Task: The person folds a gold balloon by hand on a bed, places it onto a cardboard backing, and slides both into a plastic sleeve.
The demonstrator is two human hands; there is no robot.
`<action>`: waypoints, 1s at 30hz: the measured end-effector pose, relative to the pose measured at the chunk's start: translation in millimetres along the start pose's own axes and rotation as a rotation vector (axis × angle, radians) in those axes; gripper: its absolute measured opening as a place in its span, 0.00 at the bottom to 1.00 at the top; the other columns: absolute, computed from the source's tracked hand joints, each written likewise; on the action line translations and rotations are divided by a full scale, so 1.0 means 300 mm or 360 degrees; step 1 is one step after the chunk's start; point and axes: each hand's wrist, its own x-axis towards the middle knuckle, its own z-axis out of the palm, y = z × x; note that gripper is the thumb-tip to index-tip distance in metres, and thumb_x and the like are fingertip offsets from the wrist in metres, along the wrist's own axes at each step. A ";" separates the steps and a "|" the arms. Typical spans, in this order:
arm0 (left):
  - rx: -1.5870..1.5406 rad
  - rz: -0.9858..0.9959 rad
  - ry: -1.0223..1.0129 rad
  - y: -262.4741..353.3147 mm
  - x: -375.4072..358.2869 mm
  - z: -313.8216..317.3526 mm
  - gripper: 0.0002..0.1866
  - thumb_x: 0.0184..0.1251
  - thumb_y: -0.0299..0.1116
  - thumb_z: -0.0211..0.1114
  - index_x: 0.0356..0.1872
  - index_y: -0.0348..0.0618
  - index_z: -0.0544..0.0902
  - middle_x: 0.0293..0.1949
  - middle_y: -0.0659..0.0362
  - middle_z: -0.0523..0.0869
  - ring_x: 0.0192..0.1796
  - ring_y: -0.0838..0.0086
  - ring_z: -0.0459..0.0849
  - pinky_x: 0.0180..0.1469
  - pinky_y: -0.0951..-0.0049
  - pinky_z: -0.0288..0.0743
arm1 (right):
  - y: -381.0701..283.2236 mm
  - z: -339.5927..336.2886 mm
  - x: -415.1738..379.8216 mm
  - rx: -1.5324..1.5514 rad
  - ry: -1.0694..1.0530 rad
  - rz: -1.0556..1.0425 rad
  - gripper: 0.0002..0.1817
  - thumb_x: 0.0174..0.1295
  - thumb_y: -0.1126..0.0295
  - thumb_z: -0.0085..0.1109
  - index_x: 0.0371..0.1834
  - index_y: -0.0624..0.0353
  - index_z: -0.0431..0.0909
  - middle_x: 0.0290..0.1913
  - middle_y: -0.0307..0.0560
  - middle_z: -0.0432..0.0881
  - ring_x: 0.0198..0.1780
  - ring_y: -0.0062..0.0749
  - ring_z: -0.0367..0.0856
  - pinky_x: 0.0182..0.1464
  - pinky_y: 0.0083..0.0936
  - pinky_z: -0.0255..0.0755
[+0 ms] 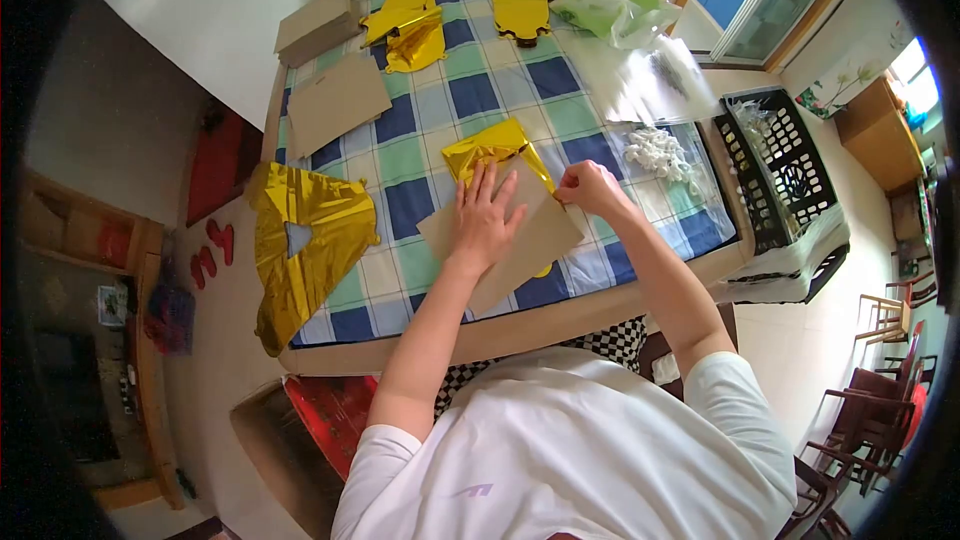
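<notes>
Left hand [486, 218] flat on cardboard [530, 240] — right pinches foil [541, 168]

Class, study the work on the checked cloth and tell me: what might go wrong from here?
1. The folded gold foil looks thin and creased; it might tear or wrinkle if the right hand, at its edge, pulls hard.
2. The brown card might slip and skew the fold if the left hand, flat on top, eases off.
3. The large foil piece overhangs the left edge, so it could slide to the floor.
</notes>
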 end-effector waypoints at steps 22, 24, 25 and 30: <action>-0.0333 0.0395 -0.0282 0.217 -0.287 -0.127 0.32 0.63 0.51 0.63 0.66 0.49 0.70 0.70 0.50 0.64 0.75 0.58 0.56 0.73 0.45 0.48 | -0.009 -0.022 -0.168 0.0986 -0.0140 -0.0160 0.07 0.63 0.71 0.61 0.31 0.63 0.76 0.24 0.36 0.78 0.28 0.17 0.74 0.31 0.18 0.69; -0.0403 0.0378 -0.0155 0.232 -0.282 -0.163 0.31 0.63 0.49 0.63 0.65 0.49 0.71 0.70 0.50 0.64 0.75 0.58 0.56 0.73 0.45 0.50 | 0.017 -0.034 -0.174 0.0986 -0.0115 -0.0257 0.06 0.64 0.73 0.59 0.31 0.63 0.75 0.25 0.36 0.78 0.29 0.17 0.75 0.32 0.18 0.70; -0.0386 0.0337 -0.0101 0.235 -0.256 -0.185 0.30 0.64 0.48 0.63 0.65 0.49 0.71 0.70 0.50 0.64 0.75 0.58 0.56 0.73 0.46 0.51 | 0.036 -0.033 -0.156 0.1009 -0.0074 -0.0278 0.06 0.64 0.73 0.59 0.31 0.63 0.76 0.25 0.36 0.78 0.29 0.16 0.75 0.31 0.18 0.70; -0.0118 0.0113 -0.0073 0.146 -0.188 -0.089 0.28 0.64 0.46 0.62 0.64 0.50 0.71 0.71 0.50 0.62 0.75 0.57 0.56 0.73 0.47 0.51 | 0.054 0.006 -0.080 0.0314 0.0355 -0.0294 0.05 0.61 0.71 0.59 0.30 0.60 0.77 0.23 0.45 0.80 0.25 0.41 0.79 0.32 0.33 0.73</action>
